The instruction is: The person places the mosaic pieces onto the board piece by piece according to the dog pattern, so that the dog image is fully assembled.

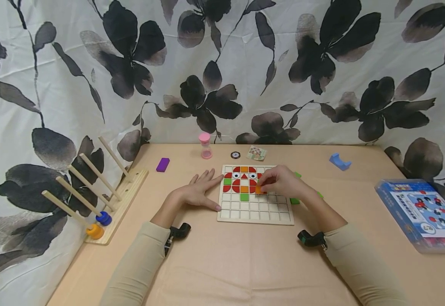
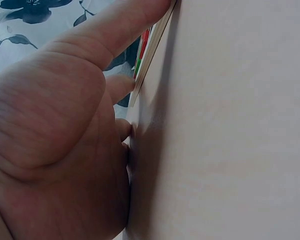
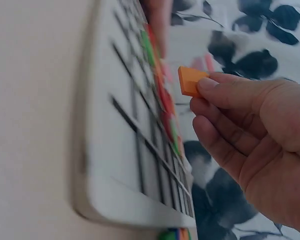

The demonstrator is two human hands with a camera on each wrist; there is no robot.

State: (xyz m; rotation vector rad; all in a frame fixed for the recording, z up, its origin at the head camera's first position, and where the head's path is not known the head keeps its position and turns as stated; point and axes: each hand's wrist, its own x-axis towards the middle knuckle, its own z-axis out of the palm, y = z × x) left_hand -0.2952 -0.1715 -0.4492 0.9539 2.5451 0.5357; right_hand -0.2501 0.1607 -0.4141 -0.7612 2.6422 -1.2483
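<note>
A white gridded board (image 1: 254, 215) lies on the table, its upper rows partly filled with red, green, orange and eye-patterned tiles. Between thumb and forefinger, my right hand (image 1: 281, 182) pinches a square orange tile (image 3: 190, 81) close over the board. Its other fingers curl in below the tile in the right wrist view. My left hand (image 1: 193, 192) rests on the table with fingers spread, thumb and fingertips right at the board's left edge. In the left wrist view the thumb (image 2: 125, 30) reaches to the board's rim.
Loose green tiles (image 1: 295, 201) lie right of the board, partly behind the right arm. Behind it are a pink sand timer (image 1: 206, 146), a round black piece (image 1: 235, 155) and a picture card (image 1: 257, 153). A pegged wooden rack (image 1: 138, 180) stands left; a boxed set (image 1: 432, 212) lies right.
</note>
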